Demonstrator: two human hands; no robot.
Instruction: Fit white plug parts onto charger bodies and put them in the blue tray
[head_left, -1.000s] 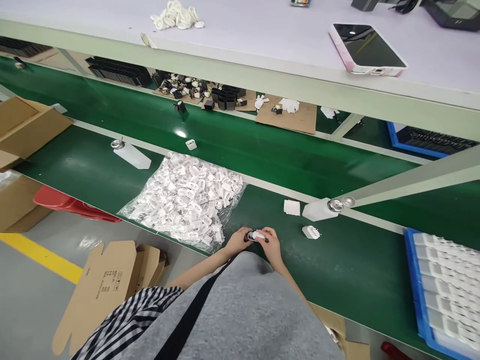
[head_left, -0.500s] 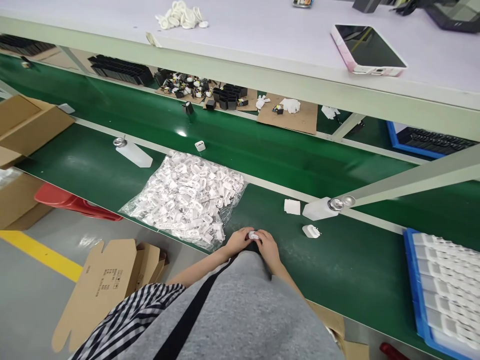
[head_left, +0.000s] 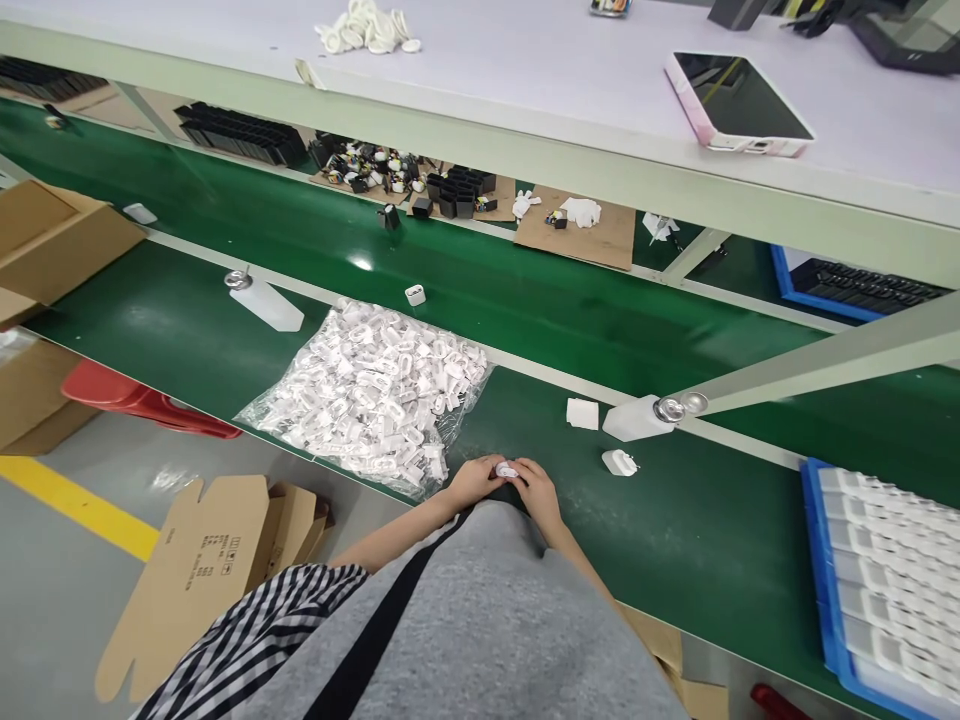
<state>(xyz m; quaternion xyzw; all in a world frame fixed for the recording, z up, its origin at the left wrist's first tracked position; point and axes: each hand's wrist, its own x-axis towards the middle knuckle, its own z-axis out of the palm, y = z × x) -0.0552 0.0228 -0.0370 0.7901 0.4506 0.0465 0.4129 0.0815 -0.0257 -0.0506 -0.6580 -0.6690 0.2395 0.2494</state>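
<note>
Both of my hands meet at the near edge of the green bench (head_left: 675, 540), just above my grey top. My left hand (head_left: 474, 481) and my right hand (head_left: 535, 490) are closed together on one small white charger plug (head_left: 507, 469). A clear bag full of white plugs (head_left: 375, 395) lies just left of my hands. One loose white plug (head_left: 619, 462) sits on the bench to the right, near a small white square piece (head_left: 583, 413).
A blue tray of white plugs (head_left: 885, 570) fills the right edge. White roller posts (head_left: 641, 417) (head_left: 262, 298) stand on the belt divider, with a white plug (head_left: 415, 294) on the far belt. A tablet (head_left: 735, 100) lies on the upper shelf. Cardboard boxes (head_left: 210, 570) lie on the floor.
My hands have drawn closer together around the plug and hide more of it. The plug and the black part on the far belt have drifted to the right.
</note>
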